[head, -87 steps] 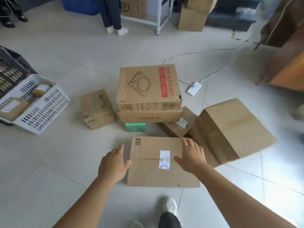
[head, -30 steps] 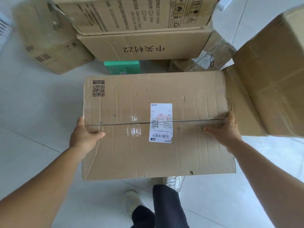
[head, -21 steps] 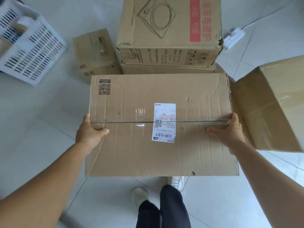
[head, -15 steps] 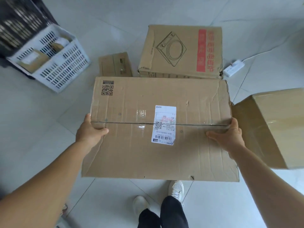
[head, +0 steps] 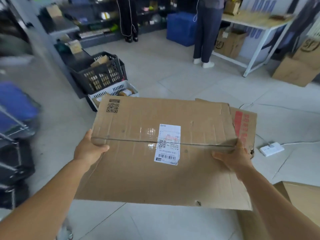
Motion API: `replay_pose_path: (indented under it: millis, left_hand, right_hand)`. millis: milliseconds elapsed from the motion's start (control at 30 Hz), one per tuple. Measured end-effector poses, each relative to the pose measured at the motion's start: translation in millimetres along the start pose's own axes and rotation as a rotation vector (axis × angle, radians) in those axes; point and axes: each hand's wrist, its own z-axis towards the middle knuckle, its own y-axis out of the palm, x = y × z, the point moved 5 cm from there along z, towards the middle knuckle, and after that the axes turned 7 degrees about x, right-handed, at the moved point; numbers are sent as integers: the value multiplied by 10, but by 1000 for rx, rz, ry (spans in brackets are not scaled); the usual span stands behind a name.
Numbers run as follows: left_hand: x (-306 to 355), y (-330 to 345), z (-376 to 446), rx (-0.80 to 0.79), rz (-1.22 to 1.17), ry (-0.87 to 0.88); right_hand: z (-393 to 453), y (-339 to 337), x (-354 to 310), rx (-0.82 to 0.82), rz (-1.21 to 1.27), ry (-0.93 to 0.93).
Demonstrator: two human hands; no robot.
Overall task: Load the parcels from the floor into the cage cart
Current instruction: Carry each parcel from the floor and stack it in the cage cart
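Observation:
A large flat cardboard parcel (head: 138, 161) with a white shipping label and a QR code is held up in front of me, well above the floor. My left hand (head: 89, 149) grips its left edge with the thumb on top. My right hand (head: 232, 157) grips its right edge the same way. Behind the parcel's right end shows the red-printed parcel (head: 245, 125) on the floor. Another brown parcel (head: 304, 196) lies at the lower right. A blurred metal frame with dark and blue shapes (head: 13, 129) stands at the far left; I cannot tell if it is the cage cart.
A black crate (head: 98, 73) and a white crate (head: 117, 90) with small parcels stand ahead left by dark shelving. A white power strip (head: 271, 149) and cable lie on the floor at right. Two people stand at the back, one by a white table (head: 256, 19) with boxes beneath.
I have lifted the flat parcel off the floor with both hands and raised my view, turning left; the room, crates and shelving now show beyond it.

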Motion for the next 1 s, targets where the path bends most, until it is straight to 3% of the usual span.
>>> replay_pose_path:
  millis: [533,1000]
  left_hand:
    - [-184,-2222,-1123,535,-107,-120]
    - [-1427,-4007,-2937,950,-102,-399]
  right_hand:
    - [-593,217,-2244,-283,32,-495]
    - [-2940,1064,-3473,-645,108,-879]
